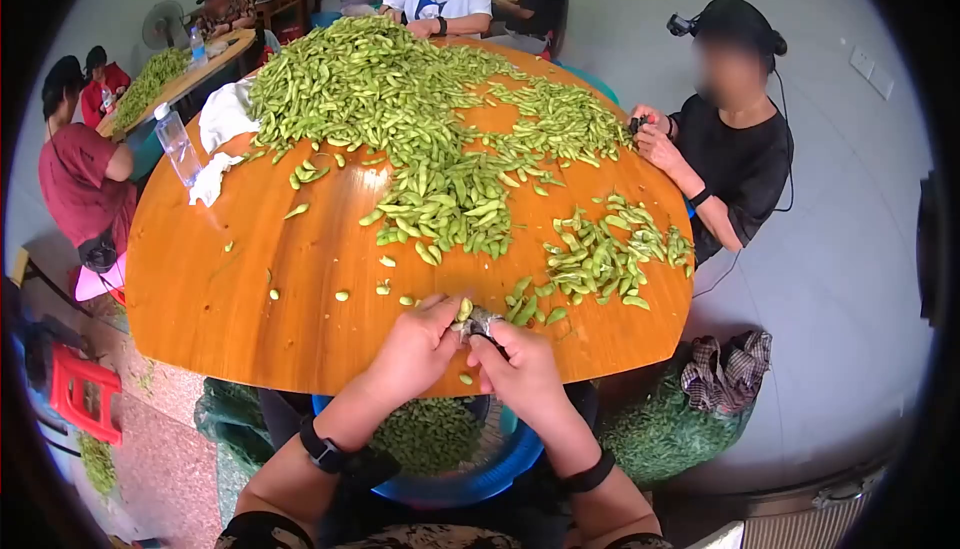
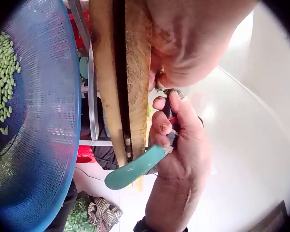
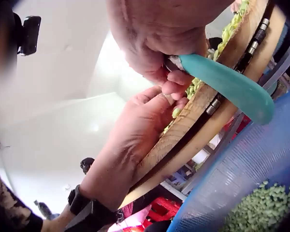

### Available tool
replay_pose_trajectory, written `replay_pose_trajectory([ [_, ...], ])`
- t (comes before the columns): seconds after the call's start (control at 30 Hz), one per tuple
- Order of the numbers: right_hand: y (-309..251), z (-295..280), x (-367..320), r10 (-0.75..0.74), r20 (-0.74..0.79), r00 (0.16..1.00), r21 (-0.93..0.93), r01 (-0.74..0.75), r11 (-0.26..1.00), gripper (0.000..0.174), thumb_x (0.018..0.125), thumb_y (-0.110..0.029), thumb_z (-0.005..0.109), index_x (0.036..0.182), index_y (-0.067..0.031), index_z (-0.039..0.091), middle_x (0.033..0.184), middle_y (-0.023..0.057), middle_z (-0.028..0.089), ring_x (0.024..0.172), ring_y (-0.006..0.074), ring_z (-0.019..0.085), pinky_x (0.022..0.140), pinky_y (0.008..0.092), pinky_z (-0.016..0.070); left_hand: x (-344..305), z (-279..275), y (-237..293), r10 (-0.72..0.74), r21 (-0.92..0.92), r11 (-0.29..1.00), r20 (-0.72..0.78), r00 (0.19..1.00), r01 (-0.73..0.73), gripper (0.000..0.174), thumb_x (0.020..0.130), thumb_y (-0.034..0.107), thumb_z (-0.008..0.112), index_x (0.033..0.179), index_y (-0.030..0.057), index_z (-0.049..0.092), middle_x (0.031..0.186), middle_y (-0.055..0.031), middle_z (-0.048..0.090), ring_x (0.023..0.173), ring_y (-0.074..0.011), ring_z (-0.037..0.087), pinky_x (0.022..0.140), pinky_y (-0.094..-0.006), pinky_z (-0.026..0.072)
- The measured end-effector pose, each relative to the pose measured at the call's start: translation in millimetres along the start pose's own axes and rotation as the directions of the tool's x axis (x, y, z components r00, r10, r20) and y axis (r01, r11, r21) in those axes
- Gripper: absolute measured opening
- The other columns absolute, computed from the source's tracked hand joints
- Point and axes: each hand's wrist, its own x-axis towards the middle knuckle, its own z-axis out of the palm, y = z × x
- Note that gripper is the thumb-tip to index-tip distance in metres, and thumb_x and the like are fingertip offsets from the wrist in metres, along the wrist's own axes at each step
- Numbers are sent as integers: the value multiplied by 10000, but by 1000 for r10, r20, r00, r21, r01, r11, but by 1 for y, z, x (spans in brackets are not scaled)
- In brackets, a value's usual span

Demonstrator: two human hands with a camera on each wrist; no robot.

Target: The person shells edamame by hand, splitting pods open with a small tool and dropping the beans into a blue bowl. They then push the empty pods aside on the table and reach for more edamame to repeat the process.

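Over the table's near edge, my left hand [image 1: 412,341] pinches a green soybean pod [image 1: 465,309] between thumb and fingers. My right hand [image 1: 525,367] meets it fingertip to fingertip, its fingers curled round a tool with a teal handle [image 2: 135,169]. That handle sticks out below the palm in both wrist views; the tool's working end is mostly hidden by the fingers. Below the hands stands a blue mesh basket [image 2: 70,121] with shelled green beans [image 3: 261,210] in it. Loose pods [image 1: 530,304] lie just beyond the right hand.
A large heap of pods [image 1: 350,79] covers the far side of the wooden table [image 1: 250,319]. A water bottle [image 1: 178,146] stands at its left edge. At the right sits a person in black [image 1: 740,149]. A green sack [image 1: 670,434] and a red stool [image 1: 85,394] are on the floor.
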Motion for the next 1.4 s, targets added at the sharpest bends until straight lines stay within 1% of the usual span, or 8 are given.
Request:
replay_pose_trajectory([
  [0.33,10,4,8,-166,-38,985,-134,160,978,95,903,-49,541,947,0,609,688,45,596,581,92,577,519,248,449,-1,-4,-4,-44,-163,985,103,994,60,429,826,-130,469,1240,-32,520,922,-109,578,790,-190,639,709,-278,538],
  [0.4,15,3,12,-186,-55,981,-47,184,982,85,930,-74,533,955,-55,612,655,-25,534,479,38,455,435,200,368,-1,-5,-5,-97,-241,961,161,982,134,422,841,-127,461,1248,-31,518,939,-94,587,787,-161,636,715,-267,538],
  [0.5,10,-2,12,-56,7,998,84,55,995,94,926,-79,541,982,-66,616,644,-39,518,480,28,445,434,196,360,-4,-4,-12,-125,-400,895,199,972,197,429,880,-89,463,1299,-5,487,984,-77,604,763,-132,626,704,-251,534],
  [0.57,7,-9,15,41,41,998,153,-47,987,103,924,-80,544,990,-65,621,642,-42,517,484,24,444,435,195,360,-4,-5,-12,-267,-646,655,287,920,392,374,924,-21,465,1296,15,478,999,-57,613,732,-109,611,674,-236,525],
  [0.73,-9,-5,9,161,14,987,90,-162,983,92,907,-59,543,954,-18,610,686,-29,573,615,48,513,543,222,410,0,-8,-3,-293,-605,675,305,906,422,279,959,49,455,1235,19,488,963,-43,617,719,-77,594,646,-223,513],
  [0.83,-7,4,6,-131,-55,990,-44,128,991,83,904,-60,543,934,-22,610,666,-31,562,610,46,512,537,221,408,0,-6,-1,-256,-548,750,274,927,369,283,978,94,444,1244,10,492,911,-40,615,712,-76,591,630,-219,509],
  [1.23,-9,0,5,117,3,993,295,-113,949,103,926,-93,548,991,-56,620,677,-13,550,483,33,448,430,188,361,4,-16,-3,-330,-709,462,420,846,532,394,945,78,437,1335,45,490,915,6,618,708,-52,539,620,-199,441],
  [1.4,-5,-8,5,46,-171,984,279,4,960,199,925,-83,543,1107,-70,623,678,-12,555,480,26,448,426,184,360,-3,-6,8,-437,-461,721,279,855,518,282,920,58,458,1170,51,589,863,6,599,706,-80,553,626,-223,453],
])
